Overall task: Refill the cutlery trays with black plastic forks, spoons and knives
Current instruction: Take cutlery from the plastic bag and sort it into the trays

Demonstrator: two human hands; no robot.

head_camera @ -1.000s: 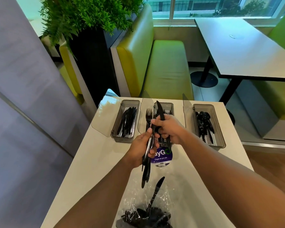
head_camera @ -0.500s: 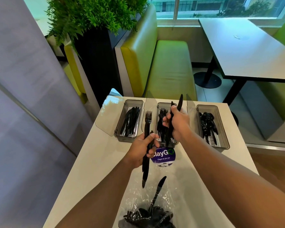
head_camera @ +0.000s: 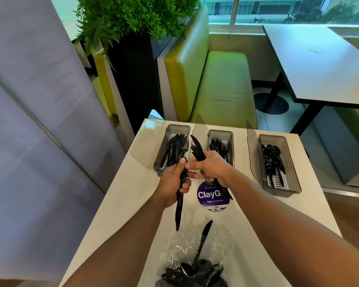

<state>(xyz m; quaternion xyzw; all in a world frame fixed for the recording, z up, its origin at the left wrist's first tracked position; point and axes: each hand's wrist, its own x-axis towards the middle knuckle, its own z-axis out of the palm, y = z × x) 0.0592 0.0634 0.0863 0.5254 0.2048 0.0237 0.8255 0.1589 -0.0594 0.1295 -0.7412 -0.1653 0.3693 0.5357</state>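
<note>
So you're mid-sort at the counter point(head_camera: 120, 204): three open trays along the far edge, left tray point(head_camera: 160, 156) looking like the knife one, middle tray point(head_camera: 220, 132) forks, right tray point(head_camera: 294, 183) spoons, with the clear bag point(head_camera: 187, 243) of unsorted cutlery lying near you. Your hands are close together just in front of the left tray, left hand point(head_camera: 171, 183) wrapped round a fork-topped bundle point(head_camera: 179, 208), right hand point(head_camera: 212, 168) clamped on a few knives point(head_camera: 197, 148). Next move, I reckon, is laying those knives flat in the left tray, lined up with the rest.
</note>
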